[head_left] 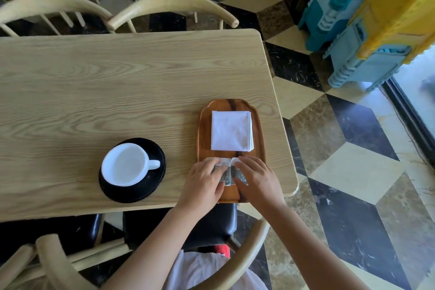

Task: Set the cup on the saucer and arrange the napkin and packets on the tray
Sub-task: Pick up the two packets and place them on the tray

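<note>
A white cup [124,164] stands on a black saucer [155,150] on the wooden table, handle pointing right. To its right lies a brown wooden tray [203,125]. A folded white napkin [231,130] rests flat on the tray's far half. Two small packets lie side by side on the near half: the left packet [224,170] under the fingers of my left hand [204,183], the right packet [237,173] under the fingers of my right hand [257,180]. Both hands press flat on the packets, which they partly hide.
The table [117,82] ends just right of the tray, with its near edge just below the saucer. Pale wooden chairs [174,7] stand at the far side and black-seated ones [211,221] at the near side. Stacked blue and yellow plastic panels [367,19] stand on the chequered floor at right.
</note>
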The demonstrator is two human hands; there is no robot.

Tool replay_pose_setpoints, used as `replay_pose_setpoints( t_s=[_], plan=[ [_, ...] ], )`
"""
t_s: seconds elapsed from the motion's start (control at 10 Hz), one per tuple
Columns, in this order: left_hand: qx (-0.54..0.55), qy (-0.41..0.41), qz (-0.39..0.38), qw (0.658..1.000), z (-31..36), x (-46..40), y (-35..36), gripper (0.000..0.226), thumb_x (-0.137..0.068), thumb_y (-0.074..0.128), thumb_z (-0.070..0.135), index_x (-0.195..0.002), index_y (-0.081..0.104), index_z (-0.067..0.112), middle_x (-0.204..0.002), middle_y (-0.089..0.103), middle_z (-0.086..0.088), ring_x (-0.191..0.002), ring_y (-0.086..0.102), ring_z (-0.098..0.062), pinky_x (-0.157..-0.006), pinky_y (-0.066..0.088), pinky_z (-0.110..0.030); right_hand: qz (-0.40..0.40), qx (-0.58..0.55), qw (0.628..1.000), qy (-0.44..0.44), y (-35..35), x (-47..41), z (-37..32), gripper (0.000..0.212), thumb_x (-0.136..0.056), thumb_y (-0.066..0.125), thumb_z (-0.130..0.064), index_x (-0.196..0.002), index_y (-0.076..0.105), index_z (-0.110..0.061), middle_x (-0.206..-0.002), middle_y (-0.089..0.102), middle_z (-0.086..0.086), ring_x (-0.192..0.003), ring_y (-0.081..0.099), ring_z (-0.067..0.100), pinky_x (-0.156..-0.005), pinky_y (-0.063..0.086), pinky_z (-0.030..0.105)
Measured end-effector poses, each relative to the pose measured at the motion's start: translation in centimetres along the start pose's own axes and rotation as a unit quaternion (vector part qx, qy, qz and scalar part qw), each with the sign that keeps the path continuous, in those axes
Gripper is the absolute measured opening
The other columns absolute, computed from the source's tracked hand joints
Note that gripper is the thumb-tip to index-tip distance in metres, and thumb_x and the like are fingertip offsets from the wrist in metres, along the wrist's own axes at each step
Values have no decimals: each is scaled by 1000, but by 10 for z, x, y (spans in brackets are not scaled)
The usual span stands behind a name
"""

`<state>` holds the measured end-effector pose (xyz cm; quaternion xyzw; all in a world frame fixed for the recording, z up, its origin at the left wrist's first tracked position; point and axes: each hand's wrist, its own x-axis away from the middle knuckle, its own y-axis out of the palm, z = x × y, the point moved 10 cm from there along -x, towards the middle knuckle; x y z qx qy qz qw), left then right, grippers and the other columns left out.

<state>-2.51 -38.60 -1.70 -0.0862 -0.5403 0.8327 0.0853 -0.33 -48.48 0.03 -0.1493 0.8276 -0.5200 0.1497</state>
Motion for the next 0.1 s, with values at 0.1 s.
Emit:
replay_pose_setpoints(
  t_s=[0.1],
  plan=[
    [-5,-3,4,1000,0,-2,-11,35,-75,70,12,-110,63,9,-112,64,-8,-106,61,-25,-90,49,-40,-18,11,1000,5,-7,-6,-4,29,-71,76,-14,-98,69,-6,-101,71,9,-99,65,28,-73,57,40]
  ],
)
